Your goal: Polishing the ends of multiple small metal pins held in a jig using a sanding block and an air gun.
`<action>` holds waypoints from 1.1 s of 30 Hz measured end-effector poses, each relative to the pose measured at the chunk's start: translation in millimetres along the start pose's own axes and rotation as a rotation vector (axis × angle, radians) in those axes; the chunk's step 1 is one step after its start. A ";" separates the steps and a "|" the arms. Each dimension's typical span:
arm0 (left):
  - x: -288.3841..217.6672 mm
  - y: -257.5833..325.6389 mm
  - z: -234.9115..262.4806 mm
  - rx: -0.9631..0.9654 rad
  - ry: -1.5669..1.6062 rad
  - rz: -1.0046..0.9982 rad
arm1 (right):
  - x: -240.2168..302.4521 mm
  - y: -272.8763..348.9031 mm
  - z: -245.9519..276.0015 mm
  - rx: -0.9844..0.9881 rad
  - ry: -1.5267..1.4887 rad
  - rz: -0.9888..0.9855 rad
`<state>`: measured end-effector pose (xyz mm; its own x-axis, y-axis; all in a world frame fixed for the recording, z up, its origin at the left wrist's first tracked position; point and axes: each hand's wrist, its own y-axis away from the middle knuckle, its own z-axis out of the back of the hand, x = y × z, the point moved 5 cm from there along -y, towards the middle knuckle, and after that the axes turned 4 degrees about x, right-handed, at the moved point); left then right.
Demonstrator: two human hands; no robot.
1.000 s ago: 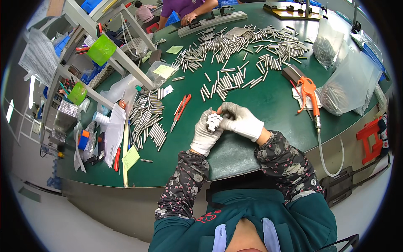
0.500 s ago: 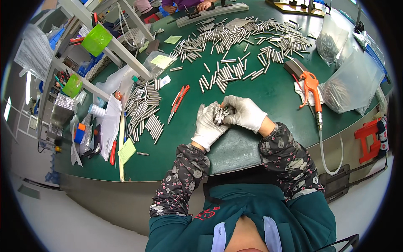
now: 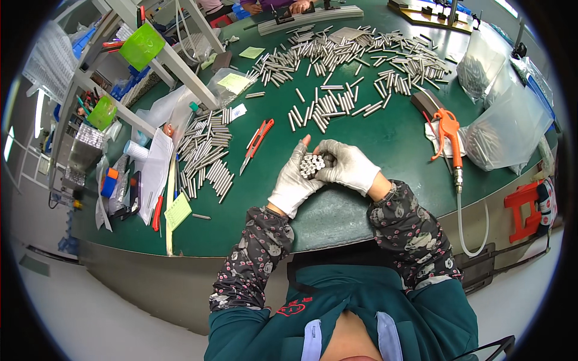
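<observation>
A bundle of metal pins [image 3: 311, 166] sits between my gloved hands, its round ends facing up toward me. My left hand [image 3: 292, 184] wraps the bundle from the left, its bare thumb tip sticking up out of the white glove. From the right, my right hand [image 3: 350, 166] closes its fingers round the same pins. Beyond my hands, many loose metal pins [image 3: 328, 108] lie scattered on the green table [image 3: 265, 198]. Another pile of pins [image 3: 205, 150] is to the left, with an orange utility knife [image 3: 257, 144] between it and my left hand.
An orange air gun [image 3: 447, 132] with a hose lies at the right, beside clear bags of pins [image 3: 500, 135]. Papers [image 3: 158, 174], a yellow-green note [image 3: 178, 212] and a grey rack [image 3: 180, 72] stand at the left. Across the table, another person's hand [image 3: 299, 6] rests near a metal rail [image 3: 313, 20].
The pins in my hands have turned from an uneven cluster into a tighter bundle with level ends. My left hand has tilted slightly, and the whole view has shifted a little.
</observation>
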<state>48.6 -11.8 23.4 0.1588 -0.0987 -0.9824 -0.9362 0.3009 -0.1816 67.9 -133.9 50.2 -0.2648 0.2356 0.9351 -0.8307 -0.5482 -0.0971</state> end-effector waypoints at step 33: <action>9.9 0.3 -4.6 0.008 0.168 -0.012 | -7.0 0.0 -1.2 0.186 -0.286 -0.091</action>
<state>48.5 -17.1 13.8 0.1149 -0.2598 -0.9588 -0.9320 0.3057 -0.1945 69.2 -134.5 43.2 -0.0241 0.0705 0.9972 -0.7344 -0.6780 0.0302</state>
